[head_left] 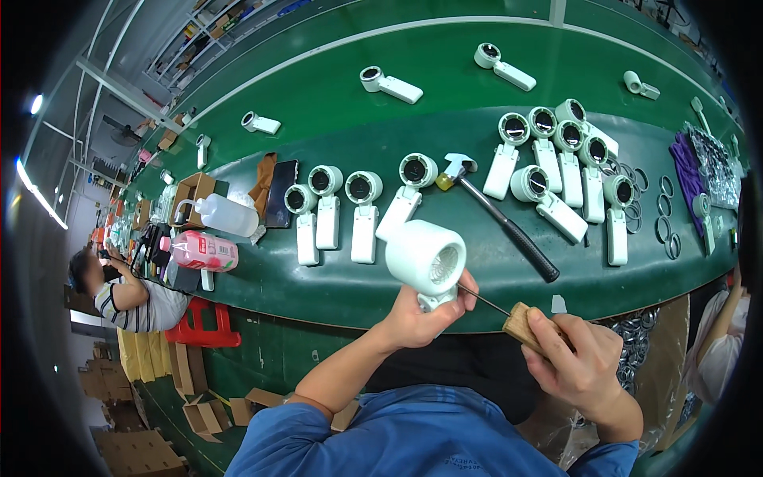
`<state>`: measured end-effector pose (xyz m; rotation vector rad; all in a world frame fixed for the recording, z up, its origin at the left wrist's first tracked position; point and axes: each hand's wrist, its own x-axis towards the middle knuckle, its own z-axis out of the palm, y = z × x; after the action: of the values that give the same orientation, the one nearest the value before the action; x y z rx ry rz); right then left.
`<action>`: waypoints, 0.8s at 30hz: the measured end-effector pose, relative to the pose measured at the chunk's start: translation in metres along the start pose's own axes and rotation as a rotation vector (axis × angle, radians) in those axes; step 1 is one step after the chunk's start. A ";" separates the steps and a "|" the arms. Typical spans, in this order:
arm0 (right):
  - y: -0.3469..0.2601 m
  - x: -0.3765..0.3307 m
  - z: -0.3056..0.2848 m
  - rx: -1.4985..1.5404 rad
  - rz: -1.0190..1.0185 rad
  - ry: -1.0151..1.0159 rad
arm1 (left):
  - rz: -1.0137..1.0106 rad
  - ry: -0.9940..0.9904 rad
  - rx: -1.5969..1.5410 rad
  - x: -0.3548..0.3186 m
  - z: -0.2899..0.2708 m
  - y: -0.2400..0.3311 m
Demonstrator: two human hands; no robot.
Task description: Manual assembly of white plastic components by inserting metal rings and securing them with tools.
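Note:
My left hand (415, 321) is closed around the neck of a pale mint handheld fan (409, 250), whose round head points up and shows a grille. In my right hand (584, 362) is a wooden-handled awl (520, 324) with a thin metal shaft. The shaft reaches left to the fingers of my left hand, beside the fan; its tip is hidden there. Just beyond the held fan, another fan (404, 203) lies on the green table (334, 298). A hammer (509, 219) with a black grip lies to the right of it.
Several more fans (568, 167) lie to the right, beside loose metal rings (664, 207). At left are a phone (282, 193), a white squeeze bottle (226, 215) and a pink bottle (203, 251). A conveyor belt (318, 87) carries fans behind. Another person (131, 298) sits at far left.

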<state>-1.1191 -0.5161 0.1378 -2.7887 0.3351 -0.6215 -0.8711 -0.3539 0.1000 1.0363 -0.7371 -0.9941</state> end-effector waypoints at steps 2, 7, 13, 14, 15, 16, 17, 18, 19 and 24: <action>0.003 -0.011 -0.004 -0.005 -0.006 -0.025 | -0.002 -0.020 0.040 -0.001 0.000 -0.001; -0.012 0.021 0.000 0.015 -0.063 -0.064 | 0.078 -0.011 0.253 -0.011 -0.013 -0.007; -0.022 0.032 -0.002 0.889 0.443 -0.303 | 0.248 -0.068 0.544 -0.012 -0.012 -0.030; -0.023 0.035 0.000 0.899 0.415 -0.307 | 0.315 -0.086 0.596 -0.013 -0.014 -0.031; -0.023 0.036 0.002 0.929 0.446 -0.298 | 0.379 -0.106 0.643 -0.012 -0.014 -0.028; -0.024 0.038 0.003 0.956 0.480 -0.288 | 0.384 -0.090 0.657 -0.011 -0.014 -0.025; -0.024 0.040 0.004 0.982 0.519 -0.279 | 0.313 -0.067 0.608 -0.009 -0.013 -0.023; -0.025 0.041 0.006 1.007 0.560 -0.271 | 0.242 -0.044 0.555 -0.007 -0.011 -0.021; -0.025 0.043 0.007 1.030 0.604 -0.262 | 0.172 -0.023 0.500 -0.006 -0.011 -0.019; -0.027 0.048 0.008 1.131 0.688 -0.327 | 0.128 0.044 0.466 -0.006 -0.008 -0.022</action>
<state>-1.0694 -0.5024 0.1575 -1.5039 0.5883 -0.0886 -0.8731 -0.3490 0.0763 1.3881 -1.0136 -0.6998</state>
